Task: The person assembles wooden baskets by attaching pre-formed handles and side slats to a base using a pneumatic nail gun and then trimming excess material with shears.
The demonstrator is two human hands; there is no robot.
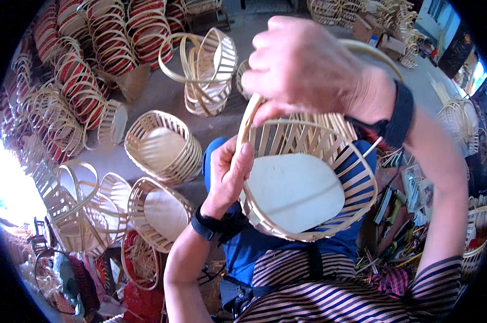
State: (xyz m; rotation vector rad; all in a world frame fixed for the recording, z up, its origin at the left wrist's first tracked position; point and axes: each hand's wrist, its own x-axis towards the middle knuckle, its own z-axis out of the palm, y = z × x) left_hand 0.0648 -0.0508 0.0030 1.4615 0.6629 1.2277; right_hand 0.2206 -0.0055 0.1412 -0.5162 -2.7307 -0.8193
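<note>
A: While the bamboo basket (308,188) sits centre frame over the lap, what's each hand doing, head view?

B: Left hand (227,172) is at the basket's left rim, centre-left of frame. Fingers curled closed around the rim and the lower end of the handle strip (249,121), thumb up along it. Right hand (303,67) is upper centre, fingers bent closed, pinching the same strip where it rises from the rim. Black wrist straps on both.

A: Basket orientation?

B: Tilted, opening toward the camera. Pale flat base visible inside, vertical slats around the wall, woven bands at the rim. The strip arches from the left rim up behind the right hand and on toward upper right.

A: Surroundings?

B: Finished open basket (162,145) just left of the left hand, on the floor. Another basket with a handle (208,70) upper centre, well apart from the held one. Stacks of red-and-bamboo baskets (92,59) fill the upper left. More plain baskets (92,207) at lower left. Loose tools and scraps (399,215) on the floor at right, too cluttered to tell apart. Person wears a striped top and blue apron, lower centre.
</note>
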